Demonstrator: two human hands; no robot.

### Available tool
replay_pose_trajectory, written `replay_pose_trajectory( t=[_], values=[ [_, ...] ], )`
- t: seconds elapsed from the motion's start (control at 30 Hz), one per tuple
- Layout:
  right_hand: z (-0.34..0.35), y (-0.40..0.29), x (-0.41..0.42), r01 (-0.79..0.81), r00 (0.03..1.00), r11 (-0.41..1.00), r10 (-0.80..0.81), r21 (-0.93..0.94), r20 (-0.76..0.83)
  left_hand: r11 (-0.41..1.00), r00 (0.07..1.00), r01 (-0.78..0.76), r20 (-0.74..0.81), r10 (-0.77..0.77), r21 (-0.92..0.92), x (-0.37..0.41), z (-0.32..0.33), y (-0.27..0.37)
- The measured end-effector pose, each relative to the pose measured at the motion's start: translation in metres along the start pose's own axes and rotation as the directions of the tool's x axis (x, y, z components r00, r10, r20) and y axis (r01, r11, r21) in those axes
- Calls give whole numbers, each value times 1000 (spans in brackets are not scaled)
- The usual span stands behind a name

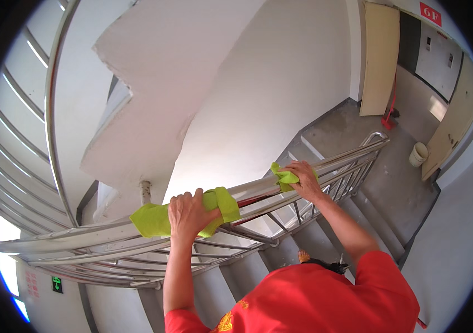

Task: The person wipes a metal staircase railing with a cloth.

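A shiny metal handrail (257,187) runs along the stair railing in front of me. My left hand (190,212) grips it through a lime-green cloth (151,220), which is draped around the rail and sticks out on both sides of the hand. Farther down the rail, toward the landing, my right hand (304,179) presses a second lime-green cloth (285,177) onto the same tube. This cloth is bunched, and part of it is hidden under my fingers and palm.
Concrete steps (244,260) descend beside the railing to a landing (390,166). A whitish bucket (419,154) and a red dustpan (388,122) stand near an open doorway with cream doors (380,58). Another metal railing (52,108) curves up at the left.
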State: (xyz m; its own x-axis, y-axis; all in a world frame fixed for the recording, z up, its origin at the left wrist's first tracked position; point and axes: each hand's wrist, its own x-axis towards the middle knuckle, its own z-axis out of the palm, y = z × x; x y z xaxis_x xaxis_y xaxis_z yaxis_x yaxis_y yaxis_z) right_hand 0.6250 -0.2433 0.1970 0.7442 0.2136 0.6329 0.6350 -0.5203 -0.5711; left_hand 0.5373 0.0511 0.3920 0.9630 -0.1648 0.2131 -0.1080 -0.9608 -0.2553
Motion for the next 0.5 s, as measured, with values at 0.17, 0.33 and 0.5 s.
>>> replay_pose_trajectory(
  t=[0.17, 0.33, 0.5],
  values=[
    [-6, -16, 26, -359, 933, 769, 306, 529, 189, 999, 999, -8, -46, 6, -47, -4, -5, -1],
    [-47, -25, 56, -424, 892, 36, 186, 905, 411, 965, 1000, -15, 16, 20, -262, -6, -16, -10],
    [-59, -77, 73, -297, 914, -361, 160, 884, 373, 847, 992, -120, -20, 128, -518, -5, -26, -21]
  ],
)
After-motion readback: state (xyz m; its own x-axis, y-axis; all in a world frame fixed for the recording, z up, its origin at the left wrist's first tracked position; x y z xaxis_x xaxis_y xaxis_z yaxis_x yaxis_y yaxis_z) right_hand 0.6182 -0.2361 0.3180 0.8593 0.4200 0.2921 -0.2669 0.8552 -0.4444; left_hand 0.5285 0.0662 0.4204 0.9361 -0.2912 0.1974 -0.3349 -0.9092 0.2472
